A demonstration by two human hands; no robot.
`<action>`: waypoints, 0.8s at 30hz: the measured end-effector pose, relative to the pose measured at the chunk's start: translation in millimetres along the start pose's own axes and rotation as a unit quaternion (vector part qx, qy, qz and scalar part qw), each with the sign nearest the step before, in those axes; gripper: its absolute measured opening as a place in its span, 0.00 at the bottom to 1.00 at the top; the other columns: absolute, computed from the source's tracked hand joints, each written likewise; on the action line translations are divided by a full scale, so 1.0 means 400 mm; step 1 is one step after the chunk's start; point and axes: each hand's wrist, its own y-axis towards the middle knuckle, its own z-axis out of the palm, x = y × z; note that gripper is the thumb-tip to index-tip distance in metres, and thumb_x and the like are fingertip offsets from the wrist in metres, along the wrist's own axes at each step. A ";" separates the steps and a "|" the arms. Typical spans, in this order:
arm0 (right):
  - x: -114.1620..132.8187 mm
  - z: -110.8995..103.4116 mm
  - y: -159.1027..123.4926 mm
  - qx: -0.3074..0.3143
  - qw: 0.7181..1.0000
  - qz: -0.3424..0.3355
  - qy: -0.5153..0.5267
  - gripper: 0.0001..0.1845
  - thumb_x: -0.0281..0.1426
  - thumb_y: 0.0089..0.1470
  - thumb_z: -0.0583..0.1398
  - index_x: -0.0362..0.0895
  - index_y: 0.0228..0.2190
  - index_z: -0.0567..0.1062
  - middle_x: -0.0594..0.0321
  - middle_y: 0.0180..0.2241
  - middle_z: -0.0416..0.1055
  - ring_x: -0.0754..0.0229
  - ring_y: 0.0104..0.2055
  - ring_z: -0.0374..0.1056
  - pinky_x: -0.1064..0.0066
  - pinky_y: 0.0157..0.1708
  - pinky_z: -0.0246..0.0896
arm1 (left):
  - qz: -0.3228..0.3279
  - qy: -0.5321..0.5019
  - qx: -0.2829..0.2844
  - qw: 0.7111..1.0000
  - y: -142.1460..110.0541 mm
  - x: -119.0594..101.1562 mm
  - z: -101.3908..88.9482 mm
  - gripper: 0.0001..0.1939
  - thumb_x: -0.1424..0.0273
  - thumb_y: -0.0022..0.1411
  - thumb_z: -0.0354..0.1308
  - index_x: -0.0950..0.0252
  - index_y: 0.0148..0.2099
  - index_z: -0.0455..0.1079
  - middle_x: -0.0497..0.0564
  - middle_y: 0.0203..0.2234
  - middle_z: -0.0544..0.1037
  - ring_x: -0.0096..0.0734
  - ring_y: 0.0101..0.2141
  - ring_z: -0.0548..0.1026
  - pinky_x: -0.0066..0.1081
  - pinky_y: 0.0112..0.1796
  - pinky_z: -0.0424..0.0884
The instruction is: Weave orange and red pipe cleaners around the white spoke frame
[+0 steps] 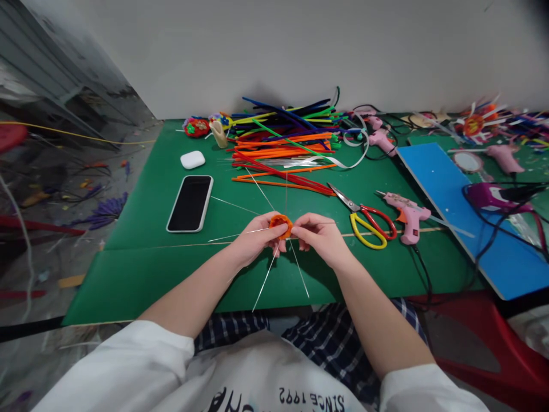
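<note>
My left hand [256, 236] and my right hand [319, 236] meet over the green table [141, 274], both pinching a small orange coiled disc [281, 223]. Several thin white sticks [263, 283] fan out from the disc in all directions. Fingers of both hands are closed on the disc's edges. A pile of coloured pipe cleaners [287, 137] lies just beyond the hands.
A black phone [190, 203] and a white earbud case [193, 159] lie at the left. Red-and-yellow scissors [364, 220] and a pink glue gun [407, 214] lie to the right, beside a blue board [463, 212]. More glue guns and cables sit at the back right.
</note>
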 end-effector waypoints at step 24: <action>0.004 -0.002 -0.001 -0.027 0.997 -0.045 -0.053 0.07 0.32 0.42 0.64 0.43 0.25 0.72 0.68 0.23 0.68 0.71 0.18 0.61 0.78 0.18 0.59 | 0.006 -0.014 -0.002 1.000 0.003 0.001 0.005 0.12 0.67 0.53 0.60 0.67 0.34 0.62 0.42 0.13 0.69 0.19 0.13 0.68 0.18 0.15 0.62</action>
